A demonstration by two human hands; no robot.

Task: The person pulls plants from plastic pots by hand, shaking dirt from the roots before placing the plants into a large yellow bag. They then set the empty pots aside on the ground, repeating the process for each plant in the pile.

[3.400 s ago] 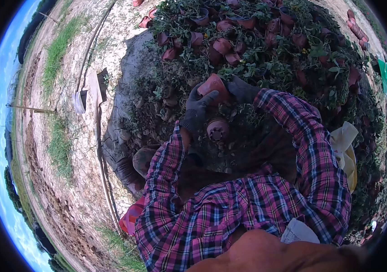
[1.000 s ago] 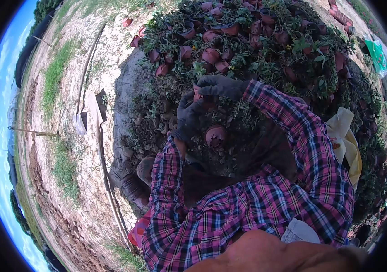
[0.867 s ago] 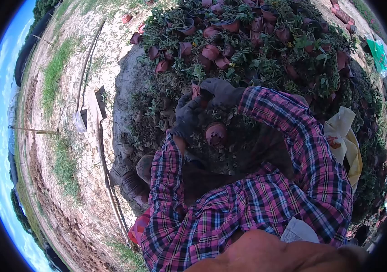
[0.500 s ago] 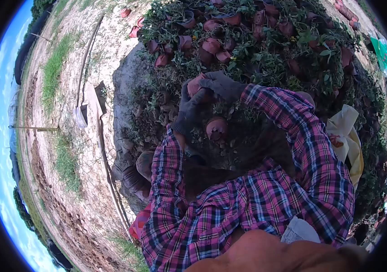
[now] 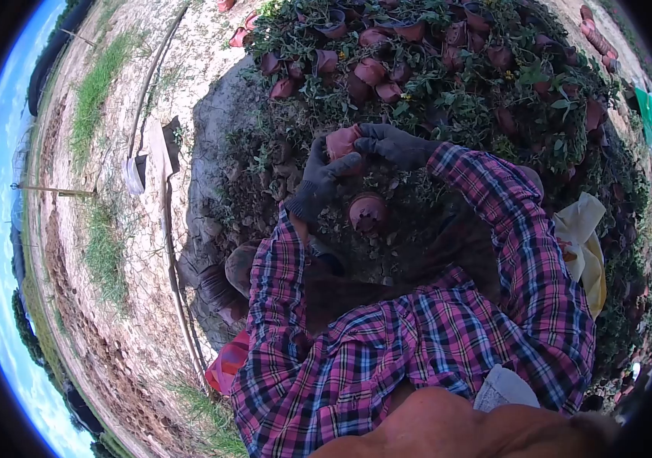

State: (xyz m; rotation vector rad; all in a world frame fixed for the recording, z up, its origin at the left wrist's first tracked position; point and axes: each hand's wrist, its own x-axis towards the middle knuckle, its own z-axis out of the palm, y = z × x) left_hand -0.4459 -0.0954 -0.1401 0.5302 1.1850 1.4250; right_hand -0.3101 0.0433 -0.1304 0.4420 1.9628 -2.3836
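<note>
A small reddish-brown plant pot (image 5: 342,143) is held up between my two grey-gloved hands. My left hand (image 5: 320,179) is closed round its left and lower side, the thumb lying across the front. The fingers of my right hand (image 5: 394,145) pinch its right edge. Below them, another reddish pot (image 5: 368,213) sits on the soil between my legs, with dark openings showing on its near side. Whether the held pot contains anything cannot be made out.
A heap of uprooted weeds and old pots (image 5: 387,72) lies in front. On the right are a pale yellow bag (image 5: 581,237) and a green plastic bag (image 5: 650,118). A hose (image 5: 169,252) runs along the dry ground at left, and stacked pots (image 5: 223,294) lie near my left elbow.
Both hands have shifted slightly right in view with the pot. My right hand has drawn back to the pot's right edge, so more of the pot shows.
</note>
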